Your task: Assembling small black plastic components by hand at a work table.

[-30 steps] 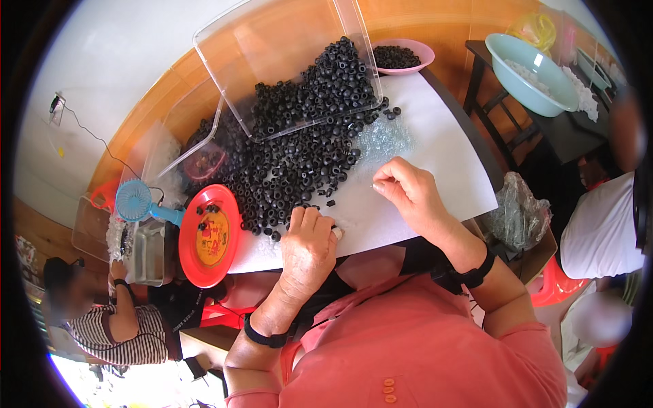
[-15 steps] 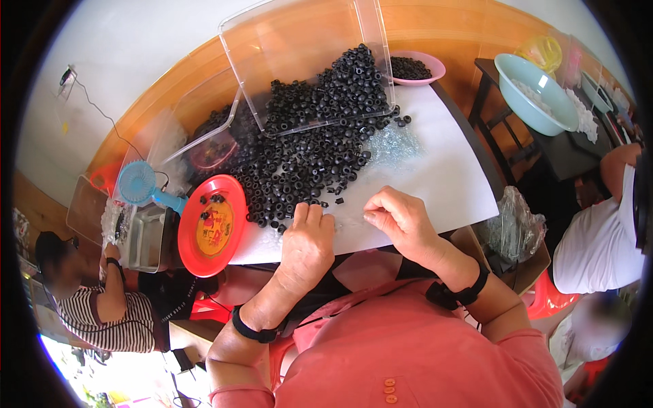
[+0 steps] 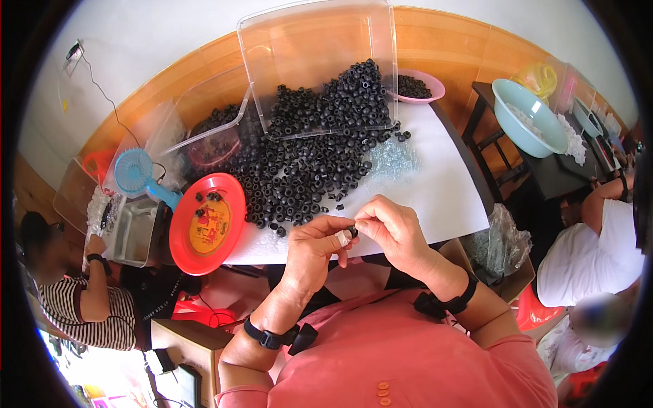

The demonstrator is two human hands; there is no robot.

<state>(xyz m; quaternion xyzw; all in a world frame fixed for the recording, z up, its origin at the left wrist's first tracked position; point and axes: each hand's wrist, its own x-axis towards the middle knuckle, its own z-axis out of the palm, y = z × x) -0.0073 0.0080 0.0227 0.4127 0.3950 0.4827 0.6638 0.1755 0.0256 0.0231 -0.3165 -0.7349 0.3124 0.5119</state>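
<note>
My left hand (image 3: pixel 311 246) grips a small black ring-like piece (image 3: pixel 353 232) between its fingertips, just past the table's near edge. One of its fingers has a white wrap (image 3: pixel 343 237) around it. My right hand (image 3: pixel 396 231) meets it from the right, thumb and forefinger pinched together against the piece; anything between those fingertips is too small to make out. Beyond both hands spreads a heap of similar black pieces (image 3: pixel 292 183) on the white tabletop (image 3: pixel 445 187). A patch of tiny clear bits (image 3: pixel 393 162) lies to the right of the heap.
A clear tub (image 3: pixel 313 44) lies tipped on its side behind the heap. At left are a red plate (image 3: pixel 182 238) with a few black pieces, a blue fan (image 3: pixel 135 171) and a metal tray (image 3: pixel 136 231). A pink bowl (image 3: pixel 439 90) stands far right. People sit on both sides.
My left hand has turned over and come back from the heap with a black piece. My right hand has moved left and now meets it. The whole view has shifted slightly.
</note>
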